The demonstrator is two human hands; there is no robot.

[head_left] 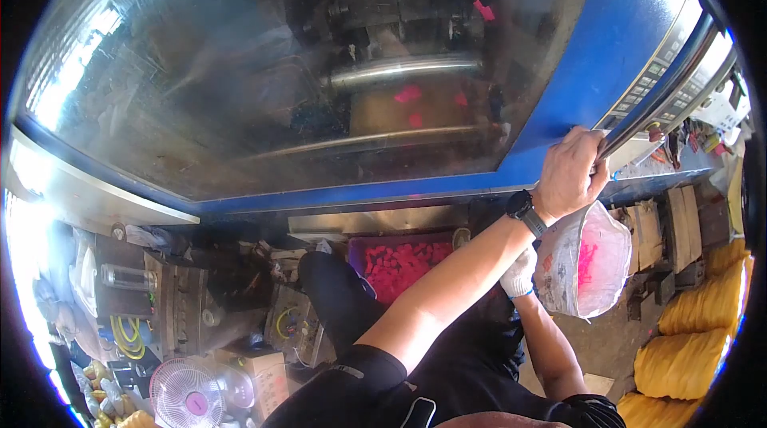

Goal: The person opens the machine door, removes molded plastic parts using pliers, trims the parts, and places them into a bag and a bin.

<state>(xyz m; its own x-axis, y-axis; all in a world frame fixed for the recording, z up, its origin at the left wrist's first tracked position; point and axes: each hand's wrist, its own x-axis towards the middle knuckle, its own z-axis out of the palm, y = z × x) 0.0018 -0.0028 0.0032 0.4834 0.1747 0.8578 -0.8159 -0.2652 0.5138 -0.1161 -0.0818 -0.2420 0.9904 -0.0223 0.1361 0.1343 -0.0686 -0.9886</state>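
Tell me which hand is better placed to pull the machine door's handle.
Left, most likely. The left hand already grips the door handle, while the gloved right hand sits lower and is busy holding the white bag of pink parts.

Machine door [319,69] ahead, crate [403,264] below.

The dirty floor [607,344] carries a pink fan [188,394], cardboard boxes [264,372], yellow sacks [687,360].

Your left hand [569,175] grips the metal handle [655,105] on the blue machine door [591,69]. Just below that grip, your gloved right hand [521,272] holds a white bag [583,260] open, pink pieces [587,262] inside.
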